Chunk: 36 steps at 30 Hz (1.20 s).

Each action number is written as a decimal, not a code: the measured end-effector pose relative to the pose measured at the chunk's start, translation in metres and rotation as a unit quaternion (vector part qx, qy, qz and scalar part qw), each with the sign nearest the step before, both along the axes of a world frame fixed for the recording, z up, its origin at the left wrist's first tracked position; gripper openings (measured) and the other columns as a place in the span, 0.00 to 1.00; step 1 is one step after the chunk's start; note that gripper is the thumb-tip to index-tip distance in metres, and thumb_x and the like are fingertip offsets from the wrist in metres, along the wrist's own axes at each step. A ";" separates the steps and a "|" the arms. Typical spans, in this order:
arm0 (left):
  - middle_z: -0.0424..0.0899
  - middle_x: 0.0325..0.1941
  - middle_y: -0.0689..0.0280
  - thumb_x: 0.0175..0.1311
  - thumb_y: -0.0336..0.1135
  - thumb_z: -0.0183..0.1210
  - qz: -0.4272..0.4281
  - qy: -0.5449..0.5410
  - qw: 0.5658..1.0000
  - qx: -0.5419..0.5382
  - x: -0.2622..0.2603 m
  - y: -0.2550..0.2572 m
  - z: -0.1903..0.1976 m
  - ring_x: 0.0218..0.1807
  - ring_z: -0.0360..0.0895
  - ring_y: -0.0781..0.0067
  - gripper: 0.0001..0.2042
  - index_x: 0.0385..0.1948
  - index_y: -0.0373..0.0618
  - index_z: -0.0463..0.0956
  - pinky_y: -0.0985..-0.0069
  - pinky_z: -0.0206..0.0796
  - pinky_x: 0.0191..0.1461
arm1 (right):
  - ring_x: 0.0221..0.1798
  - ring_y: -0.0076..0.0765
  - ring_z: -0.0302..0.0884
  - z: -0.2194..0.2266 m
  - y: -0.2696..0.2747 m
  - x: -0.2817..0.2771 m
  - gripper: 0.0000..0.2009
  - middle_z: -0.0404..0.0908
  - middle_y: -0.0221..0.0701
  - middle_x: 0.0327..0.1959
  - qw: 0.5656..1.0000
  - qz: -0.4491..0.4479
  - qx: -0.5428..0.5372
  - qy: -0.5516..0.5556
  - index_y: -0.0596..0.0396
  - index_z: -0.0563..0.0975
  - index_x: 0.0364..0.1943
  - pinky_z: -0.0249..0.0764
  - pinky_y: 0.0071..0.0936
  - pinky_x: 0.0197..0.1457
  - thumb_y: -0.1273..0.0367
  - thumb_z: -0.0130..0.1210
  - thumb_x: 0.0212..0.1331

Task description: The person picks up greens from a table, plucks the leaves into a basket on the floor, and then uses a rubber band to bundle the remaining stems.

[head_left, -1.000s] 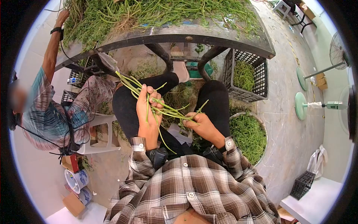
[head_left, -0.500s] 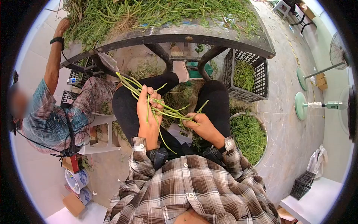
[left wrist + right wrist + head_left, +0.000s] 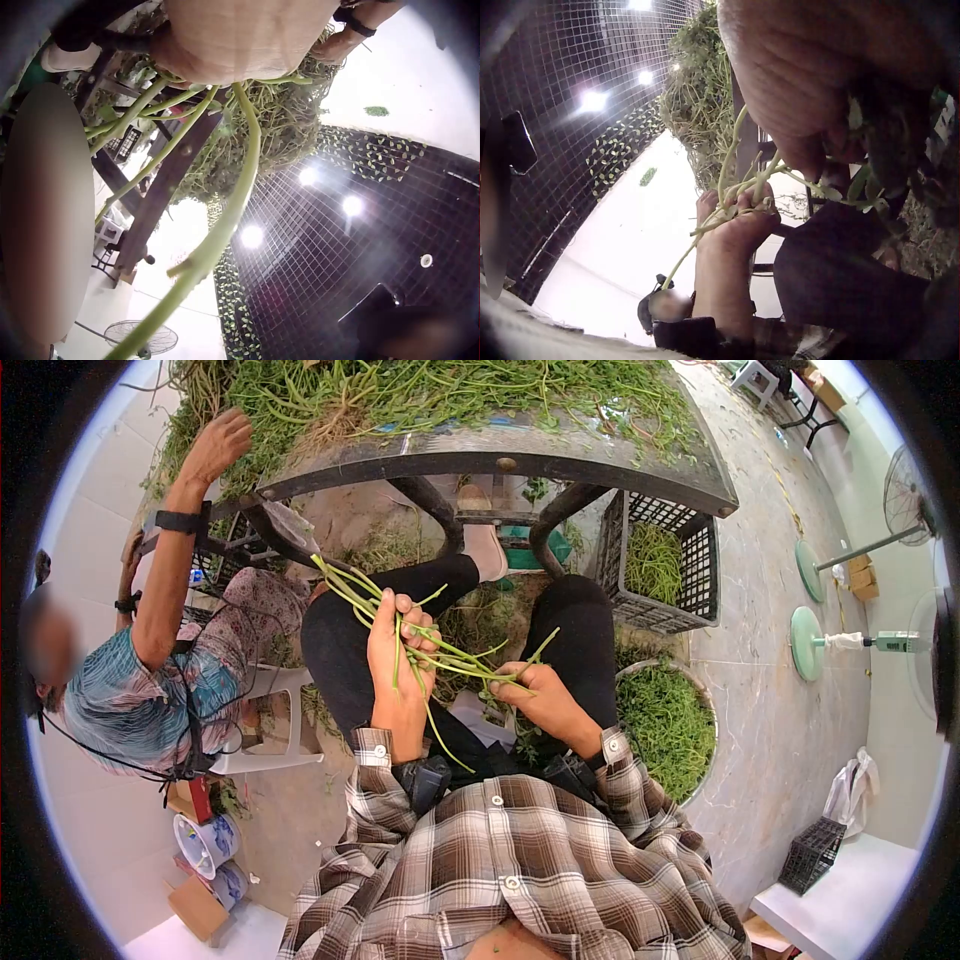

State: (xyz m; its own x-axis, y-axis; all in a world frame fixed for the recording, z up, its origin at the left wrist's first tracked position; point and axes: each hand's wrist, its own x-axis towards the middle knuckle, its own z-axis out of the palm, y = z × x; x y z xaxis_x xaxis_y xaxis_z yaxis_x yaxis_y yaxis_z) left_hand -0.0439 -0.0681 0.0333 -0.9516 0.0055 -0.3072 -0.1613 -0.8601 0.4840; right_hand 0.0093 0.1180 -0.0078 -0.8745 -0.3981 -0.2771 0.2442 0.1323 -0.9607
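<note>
My left hand grips a loose bunch of long green stems above my left thigh, its fingers curled round them. To its right, my right hand pinches the other end of some stems between thumb and fingers. One stem hangs down from the left hand toward the lap. In the left wrist view thick stems run out from beneath the left hand. The right wrist view shows the right hand at the stems, with leaves below its palm and the left hand beyond.
A table heaped with greens stands ahead. A black crate of stems and a round container of leaves are at the right, near standing fans. Another person sits at the left, one hand over the table's greens.
The other person's raised arm has swung right, over the table's greens, and their second arm now shows beside it. Both my hands and the stems have barely moved.
</note>
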 end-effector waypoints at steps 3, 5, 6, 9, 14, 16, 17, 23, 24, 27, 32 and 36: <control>0.59 0.12 0.78 0.68 0.42 0.44 0.002 -0.002 1.000 -0.004 0.001 0.001 0.001 0.15 0.53 0.86 0.13 0.23 0.49 0.65 0.85 0.47 0.17 | 0.23 0.20 0.65 0.000 0.000 0.000 0.10 0.71 0.26 0.20 1.000 0.001 0.005 -0.005 0.61 0.76 0.33 0.63 0.22 0.28 0.67 0.52 0.56; 0.59 0.12 0.78 0.68 0.42 0.44 0.004 -0.004 1.000 -0.009 0.001 0.002 0.001 0.15 0.53 0.87 0.13 0.23 0.50 0.65 0.85 0.47 0.17 | 0.23 0.20 0.65 0.002 0.000 0.000 0.10 0.71 0.26 0.20 1.000 -0.001 0.006 -0.003 0.61 0.76 0.33 0.63 0.22 0.28 0.67 0.52 0.56; 0.59 0.12 0.78 0.68 0.42 0.44 0.005 -0.005 1.000 -0.010 0.001 0.002 0.001 0.15 0.53 0.87 0.13 0.23 0.50 0.65 0.85 0.46 0.17 | 0.23 0.20 0.65 0.003 0.001 0.000 0.09 0.71 0.26 0.20 1.000 -0.003 0.007 -0.001 0.61 0.76 0.32 0.63 0.22 0.28 0.67 0.52 0.56; 0.59 0.11 0.78 0.68 0.42 0.44 0.008 -0.013 1.000 -0.013 0.001 0.002 0.001 0.14 0.53 0.86 0.12 0.24 0.50 0.65 0.85 0.46 0.17 | 0.24 0.20 0.65 0.004 0.001 0.000 0.09 0.71 0.26 0.20 1.000 -0.001 0.007 -0.003 0.61 0.76 0.32 0.63 0.22 0.28 0.67 0.53 0.56; 0.59 0.10 0.78 0.68 0.42 0.44 0.006 -0.018 1.000 -0.009 0.001 0.002 0.000 0.13 0.53 0.86 0.12 0.24 0.50 0.65 0.85 0.45 0.17 | 0.24 0.20 0.65 0.001 0.001 0.001 0.09 0.70 0.26 0.20 1.000 0.000 0.005 -0.005 0.61 0.76 0.32 0.63 0.22 0.28 0.67 0.52 0.56; 0.59 0.10 0.78 0.68 0.42 0.44 0.009 -0.023 1.000 -0.012 0.001 0.003 0.001 0.13 0.53 0.86 0.12 0.24 0.50 0.65 0.85 0.45 0.17 | 0.24 0.20 0.65 0.001 0.001 0.001 0.09 0.70 0.26 0.20 1.000 0.000 0.004 -0.007 0.61 0.76 0.32 0.63 0.22 0.28 0.67 0.52 0.56; 0.59 0.10 0.78 0.68 0.42 0.44 0.009 -0.023 1.000 -0.012 0.002 0.003 0.001 0.13 0.53 0.86 0.12 0.24 0.50 0.65 0.85 0.45 0.17 | 0.24 0.20 0.65 0.000 0.001 0.000 0.10 0.70 0.26 0.20 1.000 0.003 0.007 -0.006 0.61 0.76 0.32 0.63 0.22 0.28 0.67 0.52 0.56; 0.60 0.11 0.78 0.68 0.42 0.44 0.004 -0.012 1.000 -0.007 0.002 0.002 -0.001 0.13 0.53 0.87 0.12 0.24 0.50 0.65 0.85 0.45 0.17 | 0.24 0.20 0.65 0.000 0.001 0.000 0.10 0.71 0.26 0.20 1.000 0.004 0.011 -0.009 0.61 0.76 0.32 0.63 0.22 0.28 0.67 0.52 0.57; 0.59 0.11 0.78 0.68 0.42 0.44 0.005 -0.011 1.000 -0.005 0.003 0.002 0.000 0.14 0.53 0.87 0.12 0.24 0.49 0.65 0.86 0.45 0.17 | 0.24 0.20 0.66 0.000 0.001 0.001 0.10 0.71 0.26 0.20 1.000 0.003 0.008 -0.011 0.61 0.76 0.32 0.63 0.22 0.28 0.66 0.52 0.57; 0.59 0.12 0.78 0.68 0.42 0.44 0.006 -0.011 1.000 -0.003 0.003 0.003 -0.001 0.15 0.52 0.87 0.12 0.24 0.49 0.65 0.86 0.45 0.17 | 0.24 0.20 0.66 0.001 0.001 0.001 0.10 0.72 0.26 0.20 1.000 0.001 0.011 -0.010 0.61 0.76 0.32 0.63 0.22 0.28 0.67 0.52 0.57; 0.59 0.12 0.78 0.68 0.42 0.44 0.007 -0.022 1.000 -0.003 0.002 0.002 -0.002 0.15 0.52 0.87 0.12 0.24 0.49 0.65 0.86 0.45 0.17 | 0.24 0.21 0.67 -0.001 0.001 0.002 0.10 0.72 0.27 0.20 1.000 -0.006 0.012 -0.012 0.61 0.76 0.32 0.64 0.22 0.29 0.66 0.52 0.56; 0.60 0.11 0.78 0.68 0.42 0.44 0.009 -0.031 0.999 -0.005 0.002 0.003 -0.001 0.13 0.54 0.87 0.12 0.23 0.50 0.65 0.86 0.46 0.16 | 0.24 0.21 0.67 -0.004 0.001 0.002 0.10 0.72 0.28 0.19 1.000 -0.007 0.010 -0.007 0.61 0.76 0.32 0.64 0.23 0.29 0.66 0.52 0.56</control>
